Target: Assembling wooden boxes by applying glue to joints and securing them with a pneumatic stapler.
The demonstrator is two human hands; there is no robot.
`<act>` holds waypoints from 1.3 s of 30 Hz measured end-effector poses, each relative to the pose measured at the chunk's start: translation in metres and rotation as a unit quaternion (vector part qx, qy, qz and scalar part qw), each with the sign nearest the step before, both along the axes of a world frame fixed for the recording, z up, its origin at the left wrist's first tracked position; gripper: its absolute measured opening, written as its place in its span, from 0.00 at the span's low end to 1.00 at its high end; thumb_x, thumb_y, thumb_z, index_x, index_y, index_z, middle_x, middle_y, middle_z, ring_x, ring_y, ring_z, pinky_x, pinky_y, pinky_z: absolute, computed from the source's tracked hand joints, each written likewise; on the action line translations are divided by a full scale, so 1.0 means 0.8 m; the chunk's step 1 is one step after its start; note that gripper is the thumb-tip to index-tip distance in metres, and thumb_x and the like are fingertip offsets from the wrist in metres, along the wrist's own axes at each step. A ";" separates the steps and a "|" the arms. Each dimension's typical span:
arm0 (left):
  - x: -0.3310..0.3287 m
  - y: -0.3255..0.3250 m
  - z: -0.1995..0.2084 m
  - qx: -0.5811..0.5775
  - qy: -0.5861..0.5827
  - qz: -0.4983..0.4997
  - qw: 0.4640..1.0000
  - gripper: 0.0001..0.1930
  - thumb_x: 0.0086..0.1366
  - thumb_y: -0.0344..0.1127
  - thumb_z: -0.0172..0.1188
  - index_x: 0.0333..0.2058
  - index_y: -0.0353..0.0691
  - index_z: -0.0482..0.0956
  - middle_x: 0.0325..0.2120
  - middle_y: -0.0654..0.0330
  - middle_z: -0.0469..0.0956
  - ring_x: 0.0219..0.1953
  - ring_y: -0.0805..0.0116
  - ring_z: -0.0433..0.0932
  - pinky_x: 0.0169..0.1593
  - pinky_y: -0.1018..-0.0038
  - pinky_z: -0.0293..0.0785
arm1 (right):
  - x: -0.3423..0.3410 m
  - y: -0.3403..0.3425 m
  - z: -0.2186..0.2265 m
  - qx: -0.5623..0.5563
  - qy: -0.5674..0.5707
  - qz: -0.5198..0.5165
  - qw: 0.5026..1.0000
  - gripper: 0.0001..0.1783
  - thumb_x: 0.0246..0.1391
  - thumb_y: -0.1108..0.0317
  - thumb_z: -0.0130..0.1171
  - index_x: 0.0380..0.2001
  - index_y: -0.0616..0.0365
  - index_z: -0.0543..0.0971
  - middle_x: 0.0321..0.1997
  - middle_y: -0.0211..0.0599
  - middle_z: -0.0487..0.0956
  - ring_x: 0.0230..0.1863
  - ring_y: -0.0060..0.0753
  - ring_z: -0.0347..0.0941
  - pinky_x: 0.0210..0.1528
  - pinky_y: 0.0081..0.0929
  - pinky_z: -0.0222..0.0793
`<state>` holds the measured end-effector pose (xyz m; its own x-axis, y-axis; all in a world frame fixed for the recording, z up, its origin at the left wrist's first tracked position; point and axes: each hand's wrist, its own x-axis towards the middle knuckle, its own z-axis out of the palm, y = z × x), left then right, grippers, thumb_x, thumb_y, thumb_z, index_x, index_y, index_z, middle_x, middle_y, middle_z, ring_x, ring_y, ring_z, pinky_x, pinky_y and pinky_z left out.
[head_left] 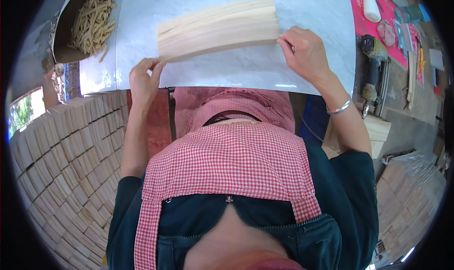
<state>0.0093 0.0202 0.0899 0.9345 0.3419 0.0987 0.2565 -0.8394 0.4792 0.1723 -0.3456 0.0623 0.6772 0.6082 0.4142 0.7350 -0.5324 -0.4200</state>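
A pale, rectangular wooden board (218, 29) with visible grain lies over the white marbled tabletop (227, 71), its right end a little farther from me than its left. My left hand (145, 77) pinches the near left corner between thumb and fingers. At the near right corner, my right hand (305, 50) grips the edge, thumb and fingers closed on it. Whether the board rests on the table or is slightly lifted, I cannot tell.
A box (60, 38) of tan strips (92, 24) stands at the far left. Stacked wooden pieces (71, 161) fill the left side. To the right are a power tool (373, 71), a white bottle (371, 8) on a pink sheet, and a plastic-wrapped stack (411, 189).
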 end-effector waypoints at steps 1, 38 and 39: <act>0.000 -0.002 0.003 0.005 0.004 -0.006 1.000 0.09 0.61 0.30 0.68 0.34 0.27 0.85 0.28 0.55 0.84 0.25 0.63 0.75 0.35 0.72 0.74 | -0.004 -0.002 0.000 0.005 0.004 -0.006 1.000 0.06 0.53 0.76 0.64 0.25 0.59 0.78 0.24 0.30 0.75 0.22 0.33 0.65 0.32 0.27 0.64; 0.187 -0.172 -0.025 -0.027 -0.099 -0.331 0.938 0.24 0.35 0.43 0.81 0.26 0.43 0.73 0.56 0.50 0.74 0.57 0.49 0.69 0.62 0.58 0.62 | 0.025 0.077 -0.026 0.273 0.153 -0.231 0.921 0.02 0.52 0.76 0.63 0.27 0.61 0.79 0.29 0.34 0.75 0.27 0.32 0.69 0.34 0.29 0.69; 0.188 -0.171 -0.026 -0.026 -0.101 -0.332 0.937 0.24 0.35 0.44 0.80 0.26 0.43 0.74 0.56 0.49 0.74 0.56 0.49 0.69 0.62 0.58 0.62 | 0.025 0.078 -0.027 0.271 0.150 -0.235 0.921 0.02 0.52 0.76 0.62 0.27 0.61 0.79 0.29 0.34 0.75 0.27 0.32 0.69 0.34 0.29 0.69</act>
